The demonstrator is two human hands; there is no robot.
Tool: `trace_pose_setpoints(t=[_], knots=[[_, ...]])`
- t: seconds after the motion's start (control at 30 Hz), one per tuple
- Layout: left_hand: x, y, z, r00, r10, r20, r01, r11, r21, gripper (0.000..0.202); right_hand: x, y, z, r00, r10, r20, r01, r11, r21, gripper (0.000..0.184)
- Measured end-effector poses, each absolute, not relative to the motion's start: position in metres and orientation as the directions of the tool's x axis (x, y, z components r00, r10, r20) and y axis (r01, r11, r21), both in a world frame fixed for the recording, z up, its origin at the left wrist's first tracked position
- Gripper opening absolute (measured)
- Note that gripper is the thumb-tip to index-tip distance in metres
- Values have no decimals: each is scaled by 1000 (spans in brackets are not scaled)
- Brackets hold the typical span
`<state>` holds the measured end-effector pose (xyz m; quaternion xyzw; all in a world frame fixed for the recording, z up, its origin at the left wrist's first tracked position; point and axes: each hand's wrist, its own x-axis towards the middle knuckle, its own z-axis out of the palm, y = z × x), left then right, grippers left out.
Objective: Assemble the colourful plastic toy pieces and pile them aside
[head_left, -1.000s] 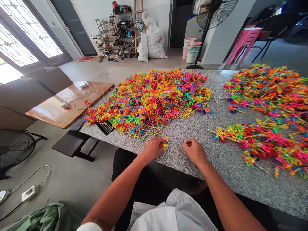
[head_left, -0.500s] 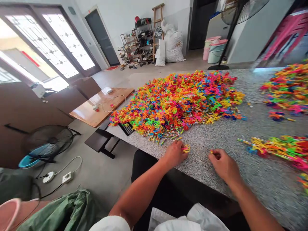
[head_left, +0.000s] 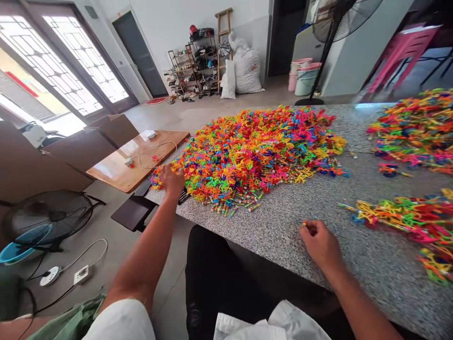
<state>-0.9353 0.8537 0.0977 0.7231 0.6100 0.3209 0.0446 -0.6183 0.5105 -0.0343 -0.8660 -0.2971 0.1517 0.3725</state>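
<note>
A large heap of small bright plastic pieces (head_left: 247, 151) lies on the speckled grey stone table (head_left: 279, 222). Many pieces look like looped or figure-shaped trinkets, and short patterned sticks (head_left: 226, 208) lie along the near edge. At the heap's left end is my left hand (head_left: 172, 182), fingers spread, with nothing visible in it. My right hand (head_left: 322, 243) rests low over the table, thumb and forefinger pinched on a tiny yellow piece (head_left: 305, 224). Most of that piece is hidden by the fingers.
To the right lie a bundle of looped pieces on sticks (head_left: 396, 212) and another coloured heap (head_left: 417, 127). A wooden board (head_left: 138, 156) stands left of the table, beyond a dark stool (head_left: 130, 212). A floor fan (head_left: 53, 217) is at far left.
My left hand has moved left and forward to the heap's end; the yellow ring piece it held no longer shows in it. My right hand keeps its pinch. The view has turned slightly right.
</note>
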Motion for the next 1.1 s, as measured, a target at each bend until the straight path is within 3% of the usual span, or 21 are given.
trace_pose_setpoints(t=[0.13, 0.2, 0.23, 0.5, 0.6, 0.73, 0.87, 1.0, 1.1], knots=[[-858, 771, 52, 452, 826, 336, 707, -562, 429, 21, -621, 510, -31, 784, 618, -52, 379, -544, -748, 29], [-818, 733, 32, 725, 645, 244, 551, -754, 358, 29, -622, 509, -31, 781, 623, -44, 382, -532, -756, 28], [-799, 720, 25, 760, 617, 204, 541, -775, 326, 35, -623, 508, -31, 777, 629, -36, 387, -522, -761, 28], [-707, 722, 17, 668, 731, 140, 712, -682, 169, 59, -627, 499, -33, 760, 649, 38, 411, -434, -802, 23], [-697, 711, 12, 711, 691, 130, 676, -723, 144, 47, -629, 498, -33, 768, 637, 59, 410, -419, -810, 22], [-706, 678, 1, 856, 494, 151, 484, -870, 95, 25, -631, 497, -33, 781, 616, 96, 377, -344, -860, 23], [-733, 658, -5, 917, 346, 197, 334, -938, 91, 25, -629, 494, -37, 795, 595, 115, 336, -275, -901, 21], [-752, 652, 8, 879, 381, 288, 367, -925, 101, 25, -628, 483, -39, 808, 589, 30, 216, -248, -944, 21], [-743, 645, 22, 858, 435, 273, 419, -900, 117, 20, -629, 475, -36, 801, 597, -43, 95, -198, -976, 23]])
